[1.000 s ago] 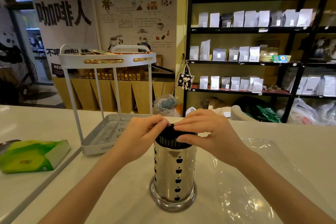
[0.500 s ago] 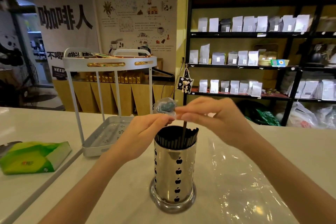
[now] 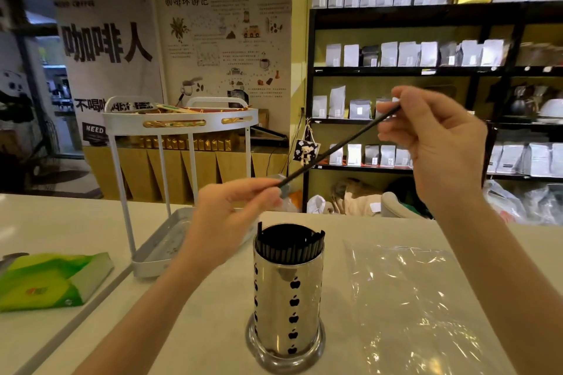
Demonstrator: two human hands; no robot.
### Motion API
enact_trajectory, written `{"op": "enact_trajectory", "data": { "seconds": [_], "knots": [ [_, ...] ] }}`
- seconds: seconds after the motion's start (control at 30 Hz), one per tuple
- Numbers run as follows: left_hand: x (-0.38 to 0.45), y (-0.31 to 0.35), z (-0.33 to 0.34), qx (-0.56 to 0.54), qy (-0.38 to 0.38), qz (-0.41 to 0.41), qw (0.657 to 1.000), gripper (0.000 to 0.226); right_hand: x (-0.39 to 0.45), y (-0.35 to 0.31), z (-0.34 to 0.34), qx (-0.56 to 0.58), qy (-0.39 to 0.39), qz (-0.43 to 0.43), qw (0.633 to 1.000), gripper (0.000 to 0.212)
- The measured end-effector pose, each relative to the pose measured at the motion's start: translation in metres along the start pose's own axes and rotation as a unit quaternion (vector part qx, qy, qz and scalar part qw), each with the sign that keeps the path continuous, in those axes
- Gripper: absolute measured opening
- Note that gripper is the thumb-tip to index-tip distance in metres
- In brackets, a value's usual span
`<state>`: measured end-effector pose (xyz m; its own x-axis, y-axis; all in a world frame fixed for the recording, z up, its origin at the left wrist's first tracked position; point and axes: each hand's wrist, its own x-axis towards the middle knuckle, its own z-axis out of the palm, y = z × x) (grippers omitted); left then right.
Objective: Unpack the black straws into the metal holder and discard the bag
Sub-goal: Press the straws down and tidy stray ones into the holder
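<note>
One black straw [image 3: 338, 148] is pinched at each end, left hand [image 3: 231, 216] low, right hand [image 3: 435, 143] high, above the packed metal holder [image 3: 288, 298] — light, thin, probably bendy, so end grips suit it.

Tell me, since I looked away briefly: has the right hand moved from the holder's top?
Yes. The right hand has risen up and rightward off the metal holder, lifting one black straw.
</note>
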<state>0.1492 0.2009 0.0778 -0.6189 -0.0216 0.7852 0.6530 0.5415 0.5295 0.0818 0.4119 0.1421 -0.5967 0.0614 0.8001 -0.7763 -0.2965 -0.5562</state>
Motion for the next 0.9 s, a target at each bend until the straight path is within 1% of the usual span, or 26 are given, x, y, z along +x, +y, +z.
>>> {"op": "enact_trajectory", "data": {
  "seconds": [0.07,0.13,0.23,0.27,0.33,0.4,0.43,0.53,0.6,0.67,0.77,0.87,0.9],
  "knots": [
    [0.006,0.001,-0.01,-0.043,0.057,-0.022,0.997,0.02,-0.007,0.01,-0.004,0.01,0.007,0.047,0.999,0.02],
    [0.014,0.003,-0.022,-0.09,0.125,-0.052,0.987,0.016,-0.017,0.023,-0.006,-0.011,-0.016,0.086,0.996,0.018],
    [0.029,0.005,-0.037,-0.175,0.211,-0.083,0.958,0.027,-0.03,0.044,-0.002,-0.048,-0.103,0.134,0.985,0.008],
    [0.035,0.006,-0.04,-0.179,0.228,-0.081,0.954,0.027,-0.034,0.051,0.001,-0.061,-0.139,0.149,0.977,0.01],
    [0.042,0.009,-0.043,-0.142,0.234,-0.062,0.96,0.026,-0.041,0.063,0.006,-0.103,-0.222,0.178,0.953,0.012],
    [0.044,0.012,-0.043,-0.092,0.211,-0.033,0.973,0.028,-0.047,0.073,0.011,-0.164,-0.286,0.197,0.923,0.019],
    [0.043,0.012,-0.042,-0.072,0.189,-0.021,0.979,0.028,-0.049,0.077,0.012,-0.18,-0.303,0.21,0.912,0.026],
    [0.036,0.01,-0.035,-0.012,0.098,0.006,0.995,0.031,-0.054,0.083,0.013,-0.189,-0.303,0.259,0.897,0.045],
    [0.028,0.007,-0.027,0.034,0.036,0.015,0.999,0.033,-0.056,0.085,0.014,-0.185,-0.293,0.284,0.894,0.054],
    [0.02,0.002,-0.017,0.068,-0.025,0.025,0.997,0.032,-0.062,0.083,0.012,-0.169,-0.293,0.29,0.895,0.059],
    [0.008,-0.005,-0.003,0.109,-0.074,0.033,0.991,0.029,-0.07,0.09,0.011,-0.141,-0.291,0.31,0.894,0.062],
    [-0.002,-0.016,0.004,0.113,-0.087,0.013,0.99,0.025,-0.076,0.097,0.015,-0.162,-0.288,0.318,0.889,0.049],
    [-0.005,-0.021,0.005,0.11,-0.091,0.006,0.99,0.023,-0.079,0.096,0.013,-0.158,-0.283,0.315,0.892,0.044]
  ]
}}
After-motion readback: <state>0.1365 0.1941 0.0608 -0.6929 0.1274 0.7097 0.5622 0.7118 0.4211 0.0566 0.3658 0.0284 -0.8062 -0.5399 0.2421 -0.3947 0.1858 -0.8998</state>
